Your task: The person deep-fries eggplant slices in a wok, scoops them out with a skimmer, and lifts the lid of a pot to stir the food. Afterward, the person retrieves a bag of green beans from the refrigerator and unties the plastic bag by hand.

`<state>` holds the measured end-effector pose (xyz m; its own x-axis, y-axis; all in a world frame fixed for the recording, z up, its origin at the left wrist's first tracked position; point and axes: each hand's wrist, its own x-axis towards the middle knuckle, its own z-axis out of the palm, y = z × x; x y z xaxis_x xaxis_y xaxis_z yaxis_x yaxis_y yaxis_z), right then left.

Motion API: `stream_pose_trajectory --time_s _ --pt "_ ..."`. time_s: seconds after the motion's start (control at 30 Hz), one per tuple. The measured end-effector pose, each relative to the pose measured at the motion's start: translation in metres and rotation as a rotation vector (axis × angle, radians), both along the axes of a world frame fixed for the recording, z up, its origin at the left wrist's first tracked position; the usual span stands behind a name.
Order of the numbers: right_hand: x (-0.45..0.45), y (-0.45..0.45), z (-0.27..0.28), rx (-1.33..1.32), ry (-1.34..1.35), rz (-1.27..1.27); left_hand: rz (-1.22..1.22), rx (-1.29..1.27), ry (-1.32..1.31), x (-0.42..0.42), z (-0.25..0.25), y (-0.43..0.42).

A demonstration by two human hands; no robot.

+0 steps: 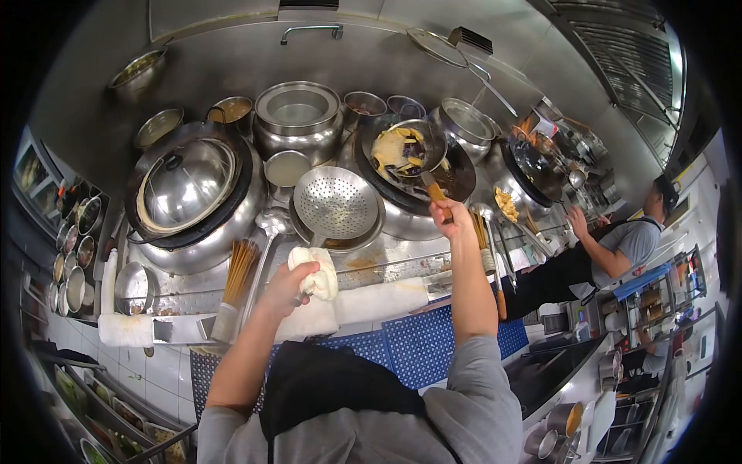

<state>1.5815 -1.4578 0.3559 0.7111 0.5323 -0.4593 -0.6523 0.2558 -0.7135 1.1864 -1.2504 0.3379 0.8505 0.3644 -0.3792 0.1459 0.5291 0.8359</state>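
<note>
My left hand (290, 288) is closed round a bunched white cloth (321, 276). The cloth sits at the handle end of a perforated metal strainer (336, 203), which rests over a round metal pan (379, 224). With my right hand (452, 218) I grip the wooden handle of a cooking utensil (433, 185) that reaches over a dark wok (464, 174). Yellowish food (398, 151) with pale foam lies at its far end. How its head is shaped I cannot make out. Left of the strainer lies a metal ladle (274, 222).
A domed lid (188, 184) covers the left wok. Behind stand a large steel pot (297, 112) and several bowls. A bamboo brush (239, 271) stands at the front edge. At the right, flames (529, 127) rise at another wok, near a co-worker (626, 247).
</note>
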Motion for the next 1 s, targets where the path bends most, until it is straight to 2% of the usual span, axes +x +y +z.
stream_pose_trajectory --time_s 0.1,0.33,0.53,0.67,0.8,0.9,0.93,1.0 --pt "-0.029 -0.017 0.012 -0.127 -0.259 0.049 -0.003 0.005 -0.006 -0.001 0.002 -0.001" --pt "-0.085 -0.014 0.038 -0.519 -0.752 -0.038 -0.012 -0.024 -0.016 -0.001 0.003 0.000" --pt "-0.117 -0.018 0.050 -0.591 -0.856 -0.035 -0.008 -0.040 -0.026 0.000 -0.001 0.004" --pt "-0.120 -0.030 0.049 -0.551 -0.683 0.004 -0.011 -0.054 -0.034 0.001 -0.005 0.005" --pt "-0.104 -0.041 0.043 -0.658 -0.812 -0.054 -0.044 -0.029 -0.009 0.002 -0.012 0.010" --pt "-0.065 -0.051 0.033 -0.641 -0.910 -0.113 -0.033 -0.023 -0.001 0.002 -0.013 0.010" --pt "-0.067 -0.049 0.052 -0.825 -0.903 -0.080 -0.034 -0.016 0.019 0.002 -0.014 0.011" --pt "-0.040 -0.043 0.047 -1.002 -1.045 -0.153 -0.028 -0.022 0.050 0.003 -0.017 0.011"
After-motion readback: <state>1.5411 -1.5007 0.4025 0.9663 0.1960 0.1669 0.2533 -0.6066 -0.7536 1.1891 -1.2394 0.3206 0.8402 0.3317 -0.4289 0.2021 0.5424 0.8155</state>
